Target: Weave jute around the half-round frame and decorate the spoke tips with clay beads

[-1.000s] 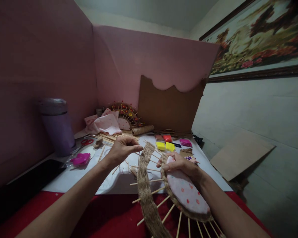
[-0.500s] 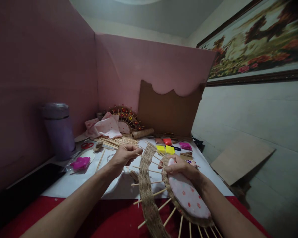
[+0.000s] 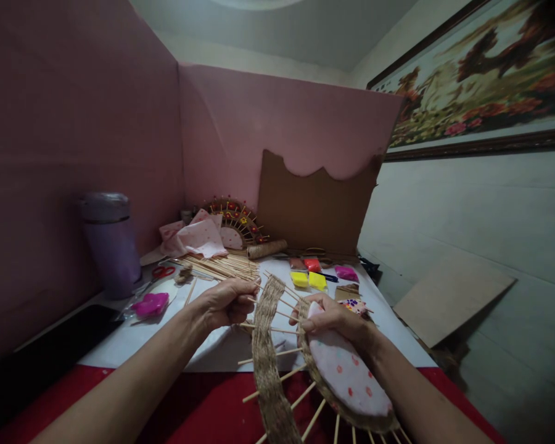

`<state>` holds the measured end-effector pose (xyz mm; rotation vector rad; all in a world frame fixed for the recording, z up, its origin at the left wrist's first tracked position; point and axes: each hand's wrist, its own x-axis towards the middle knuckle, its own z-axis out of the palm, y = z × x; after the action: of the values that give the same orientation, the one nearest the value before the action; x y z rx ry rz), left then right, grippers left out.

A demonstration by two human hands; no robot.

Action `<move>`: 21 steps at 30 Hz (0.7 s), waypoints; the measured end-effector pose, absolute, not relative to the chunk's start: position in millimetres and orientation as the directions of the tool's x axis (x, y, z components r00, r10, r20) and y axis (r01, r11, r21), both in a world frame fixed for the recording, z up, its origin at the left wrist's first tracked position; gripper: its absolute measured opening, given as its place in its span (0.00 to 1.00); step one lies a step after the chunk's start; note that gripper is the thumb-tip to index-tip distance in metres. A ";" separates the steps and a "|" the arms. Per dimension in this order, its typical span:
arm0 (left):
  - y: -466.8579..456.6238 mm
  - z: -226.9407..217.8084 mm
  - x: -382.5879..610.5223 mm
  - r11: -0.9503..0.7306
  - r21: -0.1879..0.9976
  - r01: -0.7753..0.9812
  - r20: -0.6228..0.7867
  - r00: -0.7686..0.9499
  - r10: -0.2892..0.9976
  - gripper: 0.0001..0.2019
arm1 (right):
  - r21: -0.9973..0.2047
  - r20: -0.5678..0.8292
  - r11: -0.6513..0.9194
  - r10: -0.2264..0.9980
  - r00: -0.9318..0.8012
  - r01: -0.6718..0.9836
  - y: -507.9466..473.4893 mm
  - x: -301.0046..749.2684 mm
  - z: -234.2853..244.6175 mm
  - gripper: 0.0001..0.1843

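Observation:
I hold a round craft piece: a pink dotted fabric pad point(image 3: 349, 373) ringed with jute, wooden sticks point(image 3: 300, 401) radiating from it, and an outer band of woven jute twine point(image 3: 264, 351) across the sticks. My right hand point(image 3: 335, 317) grips the pad's upper edge, fingers curled over it. My left hand point(image 3: 224, 302) is closed in a pinch at the left side of the jute band, on a stick end or twine; which of the two I cannot make out.
On the white table point(image 3: 134, 336) lie a bundle of sticks point(image 3: 222, 266), red scissors point(image 3: 160, 272), pink clay point(image 3: 150, 304), yellow clay point(image 3: 309, 279) and a jute roll point(image 3: 266, 248). A purple flask point(image 3: 108, 243) stands left. A finished piece point(image 3: 234, 222) and brown cardboard point(image 3: 314, 203) lean at the back.
My left hand has dropped lower and moved toward the jute band, pinching at its edge. The craft piece has tilted slightly; my right hand keeps its grip.

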<state>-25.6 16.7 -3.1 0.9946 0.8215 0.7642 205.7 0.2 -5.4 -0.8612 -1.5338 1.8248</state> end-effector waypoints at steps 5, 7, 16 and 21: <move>16.8 -4.7 -23.2 0.324 0.933 -0.157 -0.228 0.440 0.869 0.22 | -0.984 -0.110 -0.174 0.740 -0.663 -0.030 3.1 205.2 -10.8 0.15; 17.0 -4.5 -23.1 0.287 0.947 -0.147 -0.205 0.411 0.888 0.22 | -0.986 -0.097 -0.162 0.739 -0.667 -0.036 5.3 205.6 -13.6 0.15; 19.0 0.3 -27.4 0.073 0.995 -0.073 -0.048 0.293 0.955 0.21 | -0.985 -0.103 -0.170 0.745 -0.659 -0.039 6.0 205.3 -14.7 0.14; 19.4 6.3 -28.4 -0.048 0.998 0.044 0.037 0.236 0.971 0.21 | -0.981 -0.138 -0.192 0.741 -0.658 -0.010 4.0 204.7 -12.3 0.14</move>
<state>-28.4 19.4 6.3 1.3794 1.0460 1.0382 204.7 4.0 -12.3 -0.8541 -1.5578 1.9009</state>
